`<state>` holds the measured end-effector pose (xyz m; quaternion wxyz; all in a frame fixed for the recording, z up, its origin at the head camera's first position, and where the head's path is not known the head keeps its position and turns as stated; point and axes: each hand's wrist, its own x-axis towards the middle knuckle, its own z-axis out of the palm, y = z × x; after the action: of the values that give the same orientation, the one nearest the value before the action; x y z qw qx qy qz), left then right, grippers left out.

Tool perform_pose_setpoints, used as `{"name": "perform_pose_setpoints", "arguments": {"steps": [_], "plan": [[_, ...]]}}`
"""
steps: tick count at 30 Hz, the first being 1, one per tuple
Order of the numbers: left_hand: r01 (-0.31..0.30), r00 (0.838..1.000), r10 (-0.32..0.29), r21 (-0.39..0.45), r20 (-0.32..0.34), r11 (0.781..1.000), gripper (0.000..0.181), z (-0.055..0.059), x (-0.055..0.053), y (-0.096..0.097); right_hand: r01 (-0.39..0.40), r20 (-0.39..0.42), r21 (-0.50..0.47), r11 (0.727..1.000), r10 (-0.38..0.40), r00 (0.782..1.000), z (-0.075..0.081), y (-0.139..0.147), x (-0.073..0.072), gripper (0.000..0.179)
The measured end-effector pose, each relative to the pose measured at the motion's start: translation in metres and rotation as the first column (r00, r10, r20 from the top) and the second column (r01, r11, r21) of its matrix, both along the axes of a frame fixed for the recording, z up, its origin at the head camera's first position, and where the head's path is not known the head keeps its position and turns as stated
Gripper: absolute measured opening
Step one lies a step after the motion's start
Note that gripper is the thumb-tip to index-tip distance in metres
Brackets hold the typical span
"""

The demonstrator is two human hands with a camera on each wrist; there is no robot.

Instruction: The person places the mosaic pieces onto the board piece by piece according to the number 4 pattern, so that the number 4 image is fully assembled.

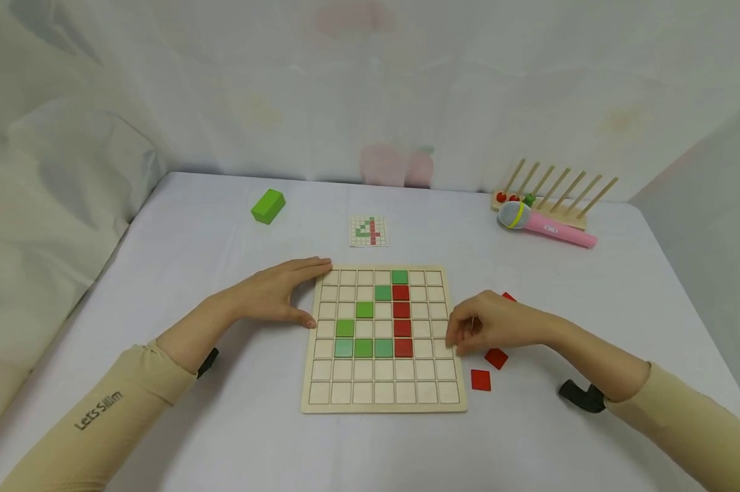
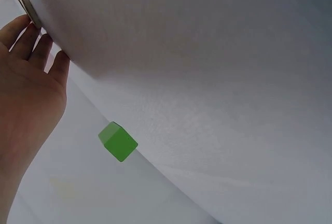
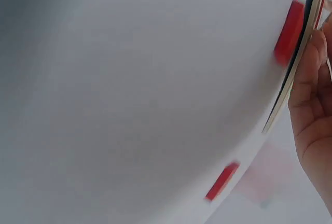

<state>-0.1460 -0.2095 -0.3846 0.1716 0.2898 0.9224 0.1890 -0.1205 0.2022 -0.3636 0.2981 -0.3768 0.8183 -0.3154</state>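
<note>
A square wooden grid board lies before me, with several green tiles in a diagonal and a row, and a column of red tiles. My left hand rests at the board's upper left edge, thumb and fingers spread. In the left wrist view its fingertips touch the board's rim. Over the board's right edge is my right hand, fingers curled down and in. Whether it pinches a tile is hidden. Loose red tiles lie beside it, one red tile near the board's lower right and another red tile under the wrist side.
A small pattern card lies behind the board. Back left stands a green block. Toward the back right, a pink toy microphone lies in front of a wooden peg rack with red and green pieces.
</note>
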Motion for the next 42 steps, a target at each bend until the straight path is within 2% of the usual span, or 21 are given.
{"name": "perform_pose_setpoints", "arguments": {"steps": [8, 13, 29, 38, 42], "plan": [[0.001, 1.000, -0.001, -0.004, -0.004, 1.000, 0.106, -0.001, -0.001, 0.000, -0.006, 0.113, 0.081, 0.997, -0.003, 0.994, 0.011, 0.034, -0.001, 0.023], [-0.001, 1.000, 0.001, -0.006, -0.002, 1.000, 0.105, 0.000, -0.001, 0.000, -0.022, 0.136, 0.086, 0.996, 0.011, 0.991, 0.014, 0.044, 0.000, 0.026], [-0.002, 1.000, 0.002, -0.001, -0.001, 1.000, 0.106, -0.001, -0.001, -0.001, -0.086, 0.060, 0.168, 0.982, 0.077, 0.995, 0.010, 0.037, 0.002, 0.031], [-0.014, 1.000, 0.014, -0.006, 0.012, 1.000, 0.105, 0.000, -0.001, 0.000, -0.078, 0.006, 0.199, 0.977, 0.079, 0.997, 0.009, 0.036, -0.001, 0.030], [-0.010, 1.000, 0.010, -0.005, 0.006, 1.000, 0.105, 0.001, 0.000, 0.000, -0.050, -0.011, 0.194, 0.980, 0.053, 0.999, 0.012, 0.035, -0.003, 0.029]]}}
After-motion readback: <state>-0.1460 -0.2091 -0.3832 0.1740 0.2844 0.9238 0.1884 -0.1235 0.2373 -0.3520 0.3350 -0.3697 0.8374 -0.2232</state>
